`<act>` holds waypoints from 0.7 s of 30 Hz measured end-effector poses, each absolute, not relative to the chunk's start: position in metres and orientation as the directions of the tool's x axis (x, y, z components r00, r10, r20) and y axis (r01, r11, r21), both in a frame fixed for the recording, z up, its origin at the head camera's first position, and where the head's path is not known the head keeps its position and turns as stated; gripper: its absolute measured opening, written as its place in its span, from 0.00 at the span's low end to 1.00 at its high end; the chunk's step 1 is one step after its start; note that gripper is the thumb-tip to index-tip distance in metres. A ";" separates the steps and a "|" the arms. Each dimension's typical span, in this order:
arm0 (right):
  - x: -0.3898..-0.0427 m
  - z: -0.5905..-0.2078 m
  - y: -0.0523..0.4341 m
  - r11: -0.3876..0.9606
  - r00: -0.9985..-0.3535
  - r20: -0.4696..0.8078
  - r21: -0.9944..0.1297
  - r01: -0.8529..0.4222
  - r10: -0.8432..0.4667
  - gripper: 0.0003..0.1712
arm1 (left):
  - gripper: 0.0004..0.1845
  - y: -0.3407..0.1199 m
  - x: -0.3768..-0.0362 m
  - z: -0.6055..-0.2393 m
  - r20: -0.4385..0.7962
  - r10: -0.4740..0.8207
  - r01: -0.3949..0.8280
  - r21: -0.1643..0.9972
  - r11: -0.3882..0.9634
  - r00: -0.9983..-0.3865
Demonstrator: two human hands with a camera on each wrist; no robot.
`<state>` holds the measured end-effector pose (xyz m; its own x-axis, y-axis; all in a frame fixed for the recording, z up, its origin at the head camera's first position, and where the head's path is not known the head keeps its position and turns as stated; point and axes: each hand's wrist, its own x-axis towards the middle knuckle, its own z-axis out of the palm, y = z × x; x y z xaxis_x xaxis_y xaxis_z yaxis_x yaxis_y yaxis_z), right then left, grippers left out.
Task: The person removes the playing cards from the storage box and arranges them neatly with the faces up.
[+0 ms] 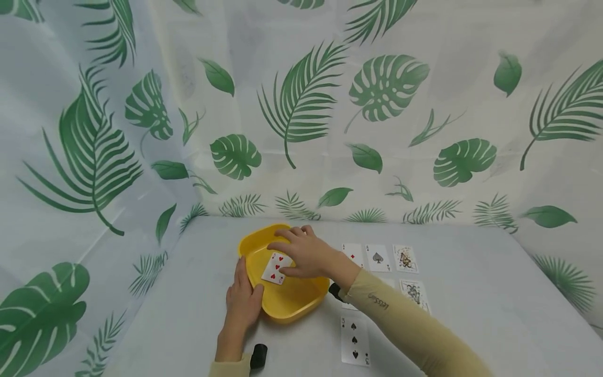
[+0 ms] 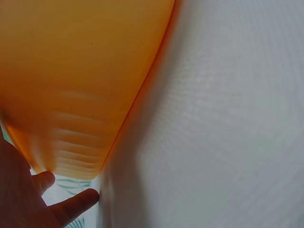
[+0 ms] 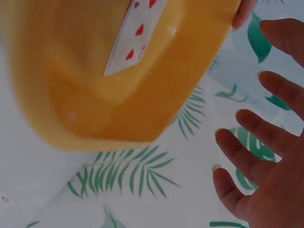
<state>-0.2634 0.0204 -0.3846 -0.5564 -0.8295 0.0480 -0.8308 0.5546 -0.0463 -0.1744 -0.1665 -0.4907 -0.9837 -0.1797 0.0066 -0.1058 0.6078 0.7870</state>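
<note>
A yellow plastic basin point(image 1: 301, 309) stands on the table with a three of hearts card point(image 1: 271, 272) lying face up inside it. My left hand point(image 1: 242, 301) rests along the basin's left side, fingers fairly straight against the outer wall and thumb near the rim. Over the basin's far right part hovers my right hand point(image 1: 306, 254), its fingers spread and holding nothing; they overlap the card's right edge in the head view. In the right wrist view the same hand point(image 3: 270, 166) shows its fingers extended and apart, beside the basin point(image 3: 104, 118).
Right of the basin lie an ace of diamonds point(image 1: 348, 248), an ace of spades point(image 1: 378, 257), a colourful joker point(image 1: 405, 258), a second joker point(image 1: 413, 292) and a three of spades point(image 1: 355, 340). My right forearm partly covers another card. Leaf-printed sheeting point(image 1: 311, 173) rises behind the table.
</note>
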 end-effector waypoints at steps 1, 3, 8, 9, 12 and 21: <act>-0.265 -0.387 0.017 0.555 -0.557 0.039 -0.047 -0.830 -0.830 0.33 | 0.43 -0.167 -0.174 -0.491 0.008 -0.178 -0.104 0.786 0.610 -0.984; -0.269 -0.391 0.010 0.557 -0.558 0.022 -0.029 -0.830 -0.830 0.33 | 0.43 -0.168 -0.174 -0.492 0.016 -0.173 -0.096 0.782 0.615 -0.985; -0.277 -0.399 -0.009 0.553 -0.553 -0.035 0.021 -0.833 -0.832 0.33 | 0.43 -0.169 -0.172 -0.493 0.027 -0.171 -0.086 0.781 0.618 -0.985; -0.278 -0.400 -0.013 0.555 -0.556 -0.053 0.026 -0.831 -0.830 0.34 | 0.42 -0.169 -0.172 -0.493 0.030 -0.172 -0.084 0.783 0.617 -0.985; -0.282 -0.404 -0.023 0.571 -0.571 -0.118 0.033 -0.820 -0.813 0.34 | 0.42 -0.170 -0.171 -0.493 0.050 -0.169 -0.065 0.787 0.614 -0.984; -0.296 -0.424 -0.036 0.645 -0.619 -0.276 -0.008 -0.764 -0.736 0.33 | 0.43 -0.170 -0.172 -0.493 0.058 -0.165 -0.059 0.779 0.624 -0.985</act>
